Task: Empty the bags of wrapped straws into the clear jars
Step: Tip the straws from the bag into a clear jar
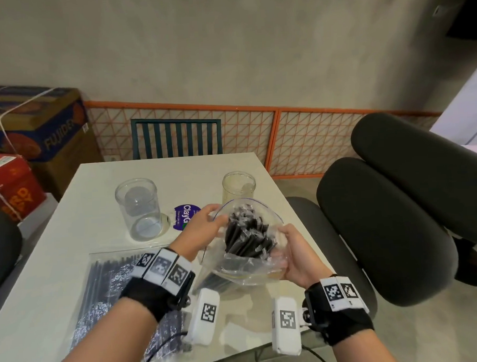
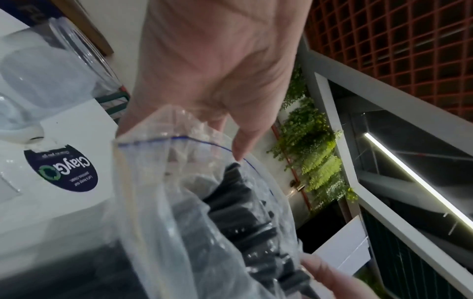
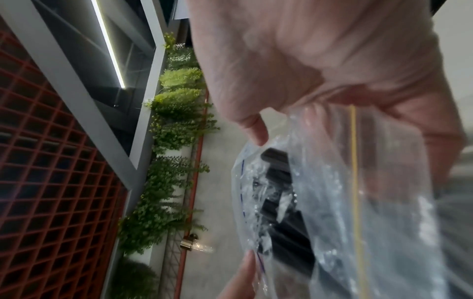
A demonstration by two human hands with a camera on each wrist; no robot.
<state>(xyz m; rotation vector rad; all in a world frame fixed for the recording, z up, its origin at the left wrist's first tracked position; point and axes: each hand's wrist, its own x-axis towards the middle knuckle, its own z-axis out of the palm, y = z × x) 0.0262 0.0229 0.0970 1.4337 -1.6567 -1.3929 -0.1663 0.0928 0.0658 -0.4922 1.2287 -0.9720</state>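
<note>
A clear zip bag (image 1: 244, 268) of black wrapped straws (image 1: 247, 232) is held above the white table (image 1: 71, 270), its mouth open and facing away from me. My left hand (image 1: 206, 223) grips the bag's left side near the blue zip line (image 2: 204, 141). My right hand (image 1: 292, 252) grips its right side, fingers curled round the plastic (image 3: 358, 182). Two clear jars stand beyond: a wide one (image 1: 139, 209) at the left and a narrower one (image 1: 238, 187) just past the bag. A second bag of straws (image 1: 108, 290) lies flat under my left forearm.
A round purple sticker (image 1: 185, 216) lies on the table between the jars. A dark chair (image 1: 175, 137) stands at the table's far side, a padded black chair (image 1: 396, 201) at the right, cardboard boxes (image 1: 38, 129) at the left.
</note>
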